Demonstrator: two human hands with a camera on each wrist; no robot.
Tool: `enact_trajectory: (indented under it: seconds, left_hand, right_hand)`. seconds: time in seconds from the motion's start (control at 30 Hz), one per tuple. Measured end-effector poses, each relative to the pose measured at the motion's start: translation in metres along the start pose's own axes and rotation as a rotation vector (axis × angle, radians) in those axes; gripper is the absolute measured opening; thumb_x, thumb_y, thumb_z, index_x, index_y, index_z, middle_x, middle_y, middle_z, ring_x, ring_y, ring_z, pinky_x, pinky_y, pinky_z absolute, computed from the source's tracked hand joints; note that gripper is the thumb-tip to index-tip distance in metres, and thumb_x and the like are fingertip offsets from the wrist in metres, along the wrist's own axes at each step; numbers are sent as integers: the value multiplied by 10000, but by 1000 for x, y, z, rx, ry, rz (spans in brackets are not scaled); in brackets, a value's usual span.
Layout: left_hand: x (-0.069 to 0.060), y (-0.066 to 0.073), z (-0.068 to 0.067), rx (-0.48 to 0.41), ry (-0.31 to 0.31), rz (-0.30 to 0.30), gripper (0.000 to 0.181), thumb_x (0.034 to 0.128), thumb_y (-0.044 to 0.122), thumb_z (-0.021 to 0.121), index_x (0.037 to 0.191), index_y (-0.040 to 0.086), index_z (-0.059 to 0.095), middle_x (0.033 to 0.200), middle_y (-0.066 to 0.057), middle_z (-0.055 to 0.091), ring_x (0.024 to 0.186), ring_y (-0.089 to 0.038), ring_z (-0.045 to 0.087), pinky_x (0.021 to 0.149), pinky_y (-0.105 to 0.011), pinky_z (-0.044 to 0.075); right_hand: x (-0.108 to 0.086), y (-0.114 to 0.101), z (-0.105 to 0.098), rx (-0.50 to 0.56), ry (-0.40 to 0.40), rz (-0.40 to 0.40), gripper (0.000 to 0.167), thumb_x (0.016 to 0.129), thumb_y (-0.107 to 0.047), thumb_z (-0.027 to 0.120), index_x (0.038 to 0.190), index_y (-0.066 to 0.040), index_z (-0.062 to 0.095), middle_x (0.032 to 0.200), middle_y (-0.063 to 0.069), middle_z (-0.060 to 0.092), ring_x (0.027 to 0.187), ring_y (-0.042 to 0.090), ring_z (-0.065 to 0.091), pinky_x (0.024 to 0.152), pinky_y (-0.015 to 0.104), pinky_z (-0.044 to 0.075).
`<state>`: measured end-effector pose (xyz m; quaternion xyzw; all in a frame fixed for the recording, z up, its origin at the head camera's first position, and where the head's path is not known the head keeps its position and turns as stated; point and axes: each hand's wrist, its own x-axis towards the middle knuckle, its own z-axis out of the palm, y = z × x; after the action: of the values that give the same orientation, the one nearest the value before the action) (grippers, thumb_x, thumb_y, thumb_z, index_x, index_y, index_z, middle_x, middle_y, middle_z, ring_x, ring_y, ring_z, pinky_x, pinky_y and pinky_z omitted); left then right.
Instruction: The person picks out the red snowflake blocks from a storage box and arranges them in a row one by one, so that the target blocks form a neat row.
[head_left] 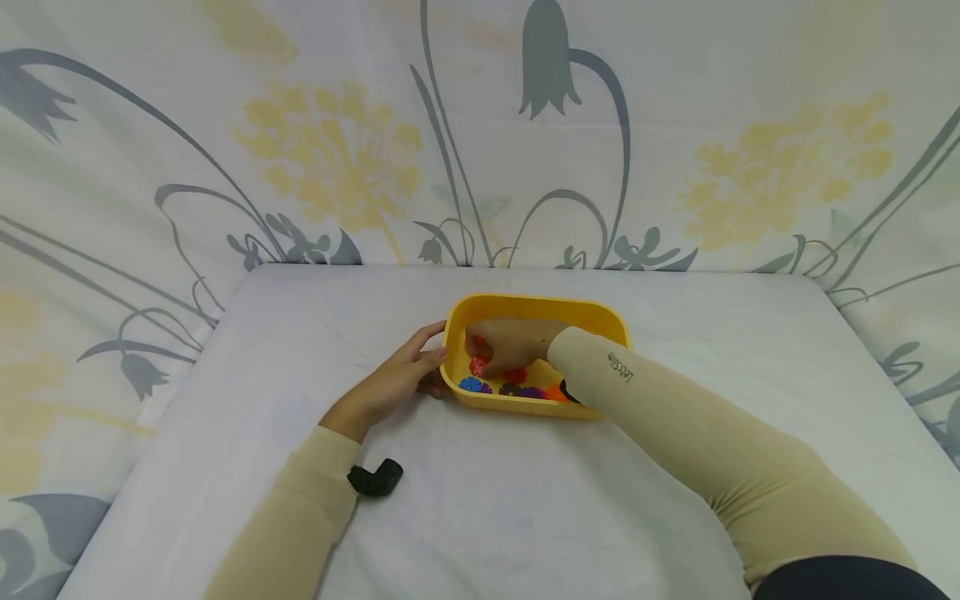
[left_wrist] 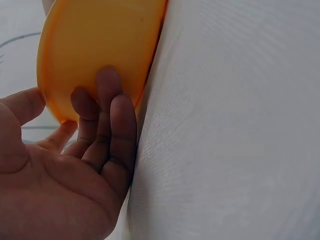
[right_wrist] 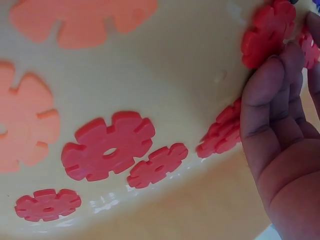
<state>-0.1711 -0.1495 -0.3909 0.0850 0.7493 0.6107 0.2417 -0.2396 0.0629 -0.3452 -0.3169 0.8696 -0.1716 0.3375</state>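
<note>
A yellow rectangular tray (head_left: 536,404) stands on the white surface with flat flower-shaped discs in it. The left hand (head_left: 397,379) rests its fingers on the tray's left end; the left wrist view shows the fingertips against the yellow wall (left_wrist: 100,40), fingers fairly straight. Inside the tray, the right hand (head_left: 513,342) reaches to the left part. In the right wrist view the right hand (right_wrist: 285,115) has a red disc (right_wrist: 310,47) between thumb and fingers, and its fingertips touch another red disc (right_wrist: 269,34). Blue discs (head_left: 471,384) lie near the tray's front left corner.
More red discs (right_wrist: 109,146) and orange discs (right_wrist: 22,120) lie spread in the tray. The white covered surface (head_left: 480,500) extends around it, and a flower-patterned cloth (head_left: 480,150) rises behind. A black band (head_left: 377,478) is on the left wrist.
</note>
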Motion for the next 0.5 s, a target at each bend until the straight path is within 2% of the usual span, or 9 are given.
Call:
enact_trajectory:
  seconds: [0.2,0.33,0.5]
  left_hand:
    - [-1,2,-3,33,-16,-8,546,1083,373,402,1585,304,200,994,-122,672,897,-240,655,858,-306,546]
    - [-1,5,-4,37,-23,-6,541,1083,379,397,1583,320,198,1005,-128,681,915,-249,667,867,-311,541]
    - [-1,3,-4,26,-38,-14,549,1088,359,388,1591,297,177,988,-115,688,914,-237,668,861,-297,535]
  right_hand:
    - [-5,-1,-5,-33,26,-29,187,939,-104,678,1088,-107,565,938,32,572,732,143,583,703,204,506]
    - [-12,-4,-11,-66,60,-25,140,955,-102,636,1081,-112,575,917,29,578,701,143,577,680,211,490]
    - [-26,-10,-19,-28,125,4,139,979,-97,608,1105,-119,553,960,78,613,722,198,587,649,213,514]
